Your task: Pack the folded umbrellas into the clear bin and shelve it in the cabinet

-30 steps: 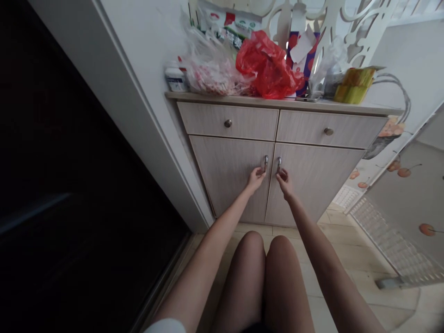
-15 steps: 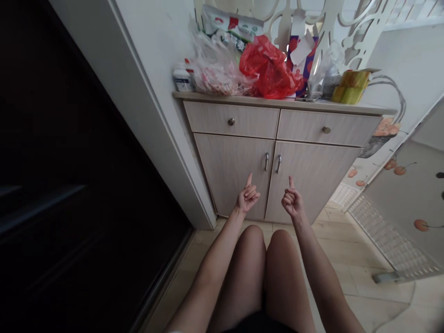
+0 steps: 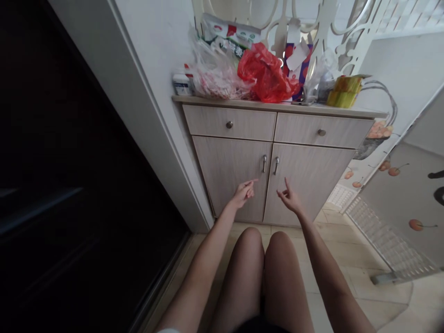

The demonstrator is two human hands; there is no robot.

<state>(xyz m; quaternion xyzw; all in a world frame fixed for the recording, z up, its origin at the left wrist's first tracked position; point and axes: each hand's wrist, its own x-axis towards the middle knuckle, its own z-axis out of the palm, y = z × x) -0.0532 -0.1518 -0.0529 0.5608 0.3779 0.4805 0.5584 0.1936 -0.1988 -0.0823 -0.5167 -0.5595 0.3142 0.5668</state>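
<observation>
Both hands hang in the air in front of a pale wood-grain cabinet (image 3: 232,159) with its two doors closed. My left hand (image 3: 243,193) holds nothing; its index finger points right, towards the gap between the doors, while the other fingers are partly curled. My right hand (image 3: 290,200) is empty too, its index finger stretched up and another digit stuck out to the left. Just above the fingertips are the left door handle (image 3: 264,163) and the right door handle (image 3: 276,165). Neither hand appears to touch them.
On the cabinet top lie a red plastic bag (image 3: 267,76), a clear bag (image 3: 220,78), a white jar (image 3: 182,84) and a yellow package (image 3: 343,91). A dark door (image 3: 86,222) stands at left. A panel with cherry prints (image 3: 398,208) is at right.
My left index finger has swung from pointing up to pointing right. My right hand has loosened from a fist with one raised finger, and another digit now sticks out. The view has shifted slightly.
</observation>
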